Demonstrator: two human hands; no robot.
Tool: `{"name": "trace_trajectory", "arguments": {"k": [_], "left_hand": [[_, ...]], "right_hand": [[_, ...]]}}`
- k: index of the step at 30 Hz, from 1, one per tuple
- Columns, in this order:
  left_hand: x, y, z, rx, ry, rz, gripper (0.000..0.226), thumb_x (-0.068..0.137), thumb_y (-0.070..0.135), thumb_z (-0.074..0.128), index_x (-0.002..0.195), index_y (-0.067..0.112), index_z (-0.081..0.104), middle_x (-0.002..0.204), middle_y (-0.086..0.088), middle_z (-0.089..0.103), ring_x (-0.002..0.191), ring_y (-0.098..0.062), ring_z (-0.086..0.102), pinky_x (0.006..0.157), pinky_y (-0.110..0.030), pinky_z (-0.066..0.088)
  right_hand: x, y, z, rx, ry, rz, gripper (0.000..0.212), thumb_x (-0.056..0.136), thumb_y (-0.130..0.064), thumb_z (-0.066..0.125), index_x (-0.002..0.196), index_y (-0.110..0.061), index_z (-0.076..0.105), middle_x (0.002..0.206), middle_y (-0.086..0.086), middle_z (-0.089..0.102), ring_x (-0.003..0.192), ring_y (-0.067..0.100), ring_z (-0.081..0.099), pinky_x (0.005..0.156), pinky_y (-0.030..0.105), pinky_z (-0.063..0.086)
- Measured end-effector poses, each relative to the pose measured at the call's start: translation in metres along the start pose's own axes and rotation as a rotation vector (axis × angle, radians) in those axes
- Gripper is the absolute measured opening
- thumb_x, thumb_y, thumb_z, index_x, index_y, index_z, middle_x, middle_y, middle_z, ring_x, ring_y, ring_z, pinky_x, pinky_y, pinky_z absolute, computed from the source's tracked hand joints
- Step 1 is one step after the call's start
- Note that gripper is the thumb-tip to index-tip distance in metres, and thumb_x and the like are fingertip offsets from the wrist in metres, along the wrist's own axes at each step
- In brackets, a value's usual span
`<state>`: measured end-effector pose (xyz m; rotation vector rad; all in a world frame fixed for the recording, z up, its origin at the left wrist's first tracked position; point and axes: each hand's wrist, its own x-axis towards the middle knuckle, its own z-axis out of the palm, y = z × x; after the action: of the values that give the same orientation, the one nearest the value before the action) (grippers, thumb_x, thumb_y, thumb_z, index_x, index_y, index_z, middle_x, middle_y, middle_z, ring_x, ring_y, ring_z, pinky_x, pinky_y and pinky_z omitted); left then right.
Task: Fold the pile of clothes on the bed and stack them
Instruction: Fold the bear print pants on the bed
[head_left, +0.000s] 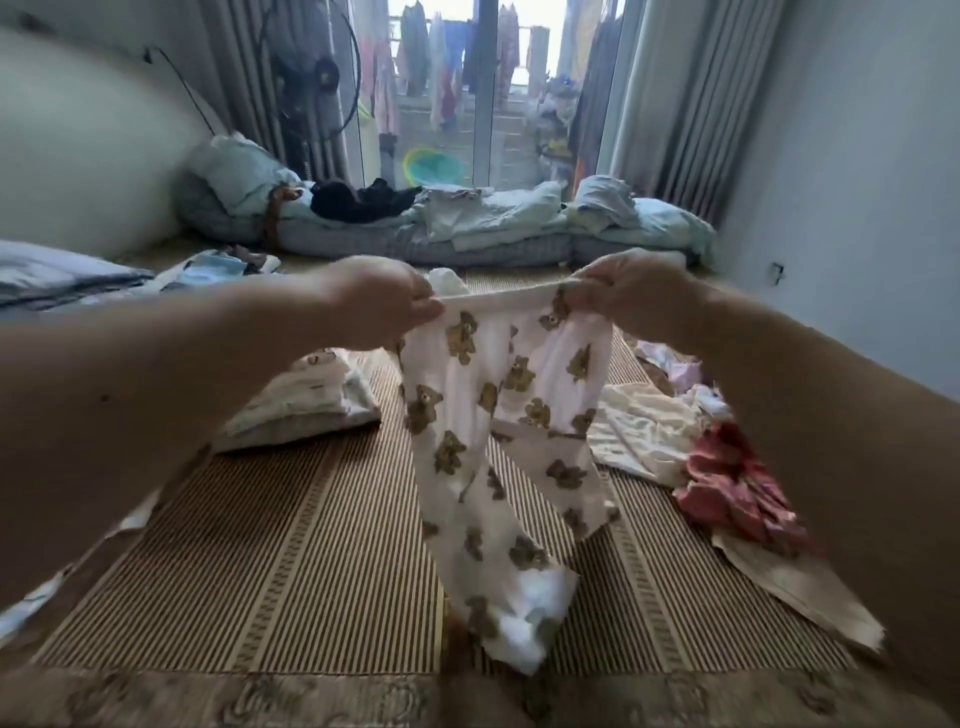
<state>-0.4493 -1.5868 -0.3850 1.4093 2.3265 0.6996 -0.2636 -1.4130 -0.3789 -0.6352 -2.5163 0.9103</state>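
Head view: you hold the bear-print trousers (483, 415) up over the middle of the woven mat (291, 561), with the legs hanging towards the near edge. Whether the lower hem touches the mat cannot be told. Your left hand (384, 306) pinches the left end of the waistband, fingers curled on the cloth. Your right hand (631, 296) grips the right end in the same way.

The folded stack (306, 405) lies on the mat just left of the trousers and consists of a few pale pieces laid flat. Loose clothes lie to the right: a cream garment (644, 431), a red garment (732, 483) nearer you, and small pale items farther back.

Judged progress is early to middle. Some pieces are stacked, the trousers are not yet folded, and several garments remain.
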Motion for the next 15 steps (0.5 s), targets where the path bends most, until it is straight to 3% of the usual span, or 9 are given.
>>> {"name": "trace_trajectory", "arguments": {"k": [1,3,6,8,10,11,13,15], "left_hand": [[-0.001,0.013,-0.017,-0.012,0.049,0.016,0.027,0.101,0.021,0.044,0.08,0.008,0.054,0.071,-0.006,0.052,0.055,-0.013,0.049,0.048,-0.022,0.043],[-0.006,0.035,-0.044,0.014,0.127,0.018,0.026,0.101,0.025,0.043,0.083,0.008,0.052,0.071,-0.004,0.046,0.058,-0.016,0.042,0.052,-0.022,0.038],[-0.016,0.057,-0.072,0.456,0.445,0.047,0.031,0.1,0.036,0.043,0.098,0.009,0.057,0.068,0.004,0.043,0.058,-0.011,0.039,0.053,-0.019,0.029],[-0.024,0.066,-0.086,0.555,0.531,0.047,0.037,0.099,0.037,0.043,0.107,0.006,0.061,0.073,0.003,0.047,0.069,-0.015,0.045,0.057,-0.023,0.03],[-0.031,0.072,-0.099,0.504,0.475,0.029,0.036,0.099,0.037,0.043,0.11,0.007,0.061,0.08,-0.001,0.051,0.073,-0.017,0.048,0.062,-0.026,0.034],[-0.033,0.073,-0.104,0.404,0.415,0.01,0.033,0.099,0.035,0.046,0.106,0.008,0.062,0.077,-0.001,0.054,0.067,-0.015,0.049,0.059,-0.025,0.037],[-0.035,0.072,-0.11,0.181,0.33,-0.048,0.022,0.095,0.03,0.055,0.093,0.01,0.063,0.07,-0.003,0.059,0.057,-0.014,0.054,0.051,-0.023,0.042],[-0.034,0.07,-0.11,0.039,0.297,-0.099,0.014,0.091,0.02,0.06,0.087,0.006,0.063,0.075,-0.011,0.065,0.06,-0.02,0.059,0.061,-0.031,0.053]], "right_hand": [[-0.002,-0.012,-0.012,0.055,0.029,-0.017,0.023,0.088,-0.025,0.066,0.097,-0.005,0.072,0.075,0.008,0.062,0.055,0.008,0.051,0.054,0.02,0.042],[-0.006,-0.033,-0.03,0.1,0.075,-0.048,0.025,0.088,-0.027,0.065,0.098,-0.005,0.07,0.075,0.009,0.061,0.058,0.012,0.049,0.058,0.026,0.042],[-0.008,-0.057,-0.045,0.122,0.126,-0.113,0.027,0.087,-0.03,0.065,0.096,-0.006,0.071,0.066,0.002,0.065,0.048,0.005,0.054,0.055,0.021,0.049],[-0.005,-0.07,-0.05,0.152,0.14,-0.115,0.027,0.086,-0.032,0.067,0.097,-0.008,0.072,0.075,0.003,0.071,0.061,0.008,0.064,0.065,0.024,0.056],[-0.007,-0.078,-0.052,0.254,0.137,-0.081,0.032,0.078,-0.034,0.072,0.096,-0.008,0.072,0.088,0.012,0.073,0.078,0.021,0.067,0.076,0.035,0.058],[-0.006,-0.082,-0.052,0.349,0.118,-0.054,0.035,0.075,-0.033,0.074,0.096,-0.006,0.071,0.088,0.014,0.071,0.079,0.024,0.067,0.073,0.036,0.059],[-0.004,-0.087,-0.045,0.47,0.104,0.007,0.022,0.08,-0.026,0.073,0.088,-0.006,0.067,0.08,0.008,0.066,0.073,0.022,0.063,0.065,0.032,0.057],[-0.003,-0.094,-0.03,0.427,0.171,0.096,0.014,0.085,-0.025,0.068,0.077,-0.015,0.06,0.08,0.003,0.062,0.074,0.019,0.059,0.068,0.031,0.052]]}}
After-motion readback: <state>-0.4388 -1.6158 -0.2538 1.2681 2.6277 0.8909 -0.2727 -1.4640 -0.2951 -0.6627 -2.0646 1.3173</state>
